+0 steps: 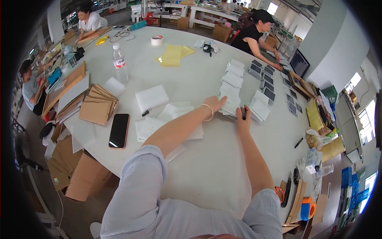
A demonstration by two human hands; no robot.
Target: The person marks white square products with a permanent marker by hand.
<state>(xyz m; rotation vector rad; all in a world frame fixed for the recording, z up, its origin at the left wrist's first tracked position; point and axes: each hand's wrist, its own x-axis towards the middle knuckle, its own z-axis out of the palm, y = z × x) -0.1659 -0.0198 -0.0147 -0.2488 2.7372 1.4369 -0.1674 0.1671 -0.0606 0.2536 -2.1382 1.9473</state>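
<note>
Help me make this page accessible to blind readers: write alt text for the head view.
A person's left hand touches a row of overlapping white slips on a white table; the right hand, beside them, holds a dark pen-like object. A phone and bottle are farther left.

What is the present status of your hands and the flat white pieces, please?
Left hand at flat white pieces, laid overlapping in a column. Right hand gripping small black object. Second white pile close beside right hand.
</note>
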